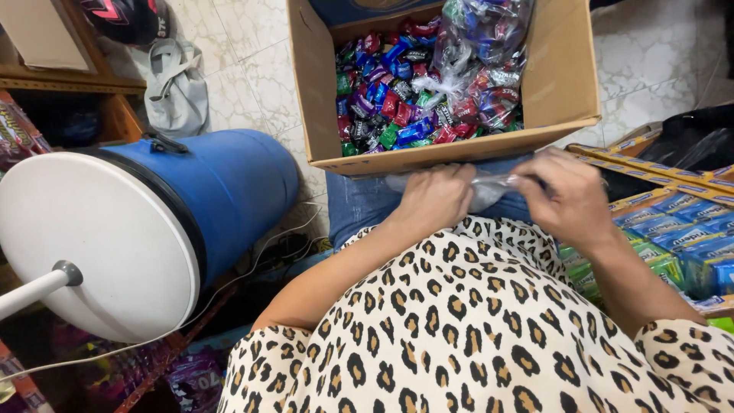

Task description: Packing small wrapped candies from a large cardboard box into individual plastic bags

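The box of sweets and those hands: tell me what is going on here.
A person in a leopard-print top sits with a cardboard box of wrapped candies in many colours on their lap. The left hand and right hand together grip a small clear plastic bag just in front of the box. A larger clear bag of candies lies inside the box. A blue barrel lies alongside.

Box of candies (397, 99) on lap, barrel (222, 191) to its left
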